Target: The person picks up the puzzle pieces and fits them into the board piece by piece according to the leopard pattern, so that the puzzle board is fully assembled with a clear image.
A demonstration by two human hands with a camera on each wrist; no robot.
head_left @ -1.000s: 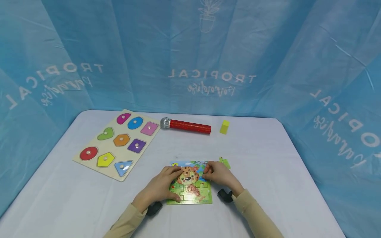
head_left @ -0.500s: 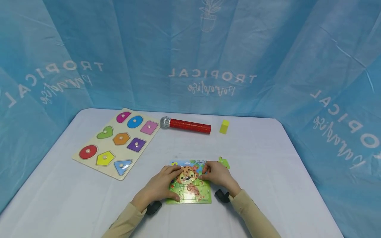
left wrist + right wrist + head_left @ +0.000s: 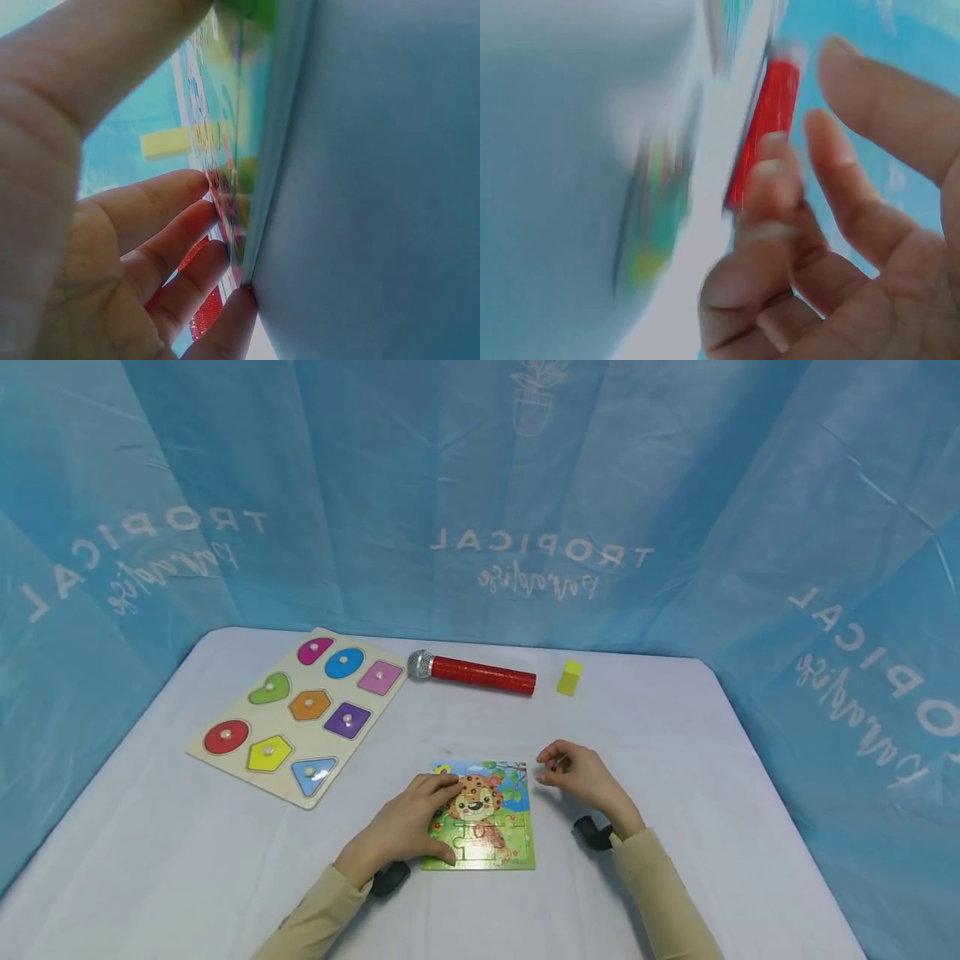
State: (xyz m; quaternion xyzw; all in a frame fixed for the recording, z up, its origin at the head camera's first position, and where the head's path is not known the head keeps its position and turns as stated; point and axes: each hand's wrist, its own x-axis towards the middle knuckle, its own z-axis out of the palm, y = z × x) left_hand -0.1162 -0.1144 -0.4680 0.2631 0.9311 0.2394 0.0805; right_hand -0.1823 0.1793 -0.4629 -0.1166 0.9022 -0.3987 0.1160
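My left hand (image 3: 408, 818) rests on a leopard jigsaw puzzle (image 3: 491, 835), thumb and fingers spread over its left side. In the left wrist view the fingertips (image 3: 196, 182) touch the face and edge of the puzzle (image 3: 251, 172). My right hand (image 3: 585, 777) is off the puzzle, beyond its upper right corner. Its fingers are loosely bent with the thumb apart, and nothing shows between them in the right wrist view. A blurred green and yellow piece (image 3: 652, 225) appears there beside the hand. The head view shows no loose piece; the right hand covers its earlier spot.
A wooden shape board (image 3: 292, 727) with knobbed pieces lies at the left. Along the back are a red toy microphone (image 3: 483, 675) and a yellow block (image 3: 570, 678). Blue curtains (image 3: 480, 485) enclose the white table (image 3: 660, 735).
My right hand has lifted away from the puzzle and moved to the right, over where a loose green piece lay. The left hand stays on the puzzle.
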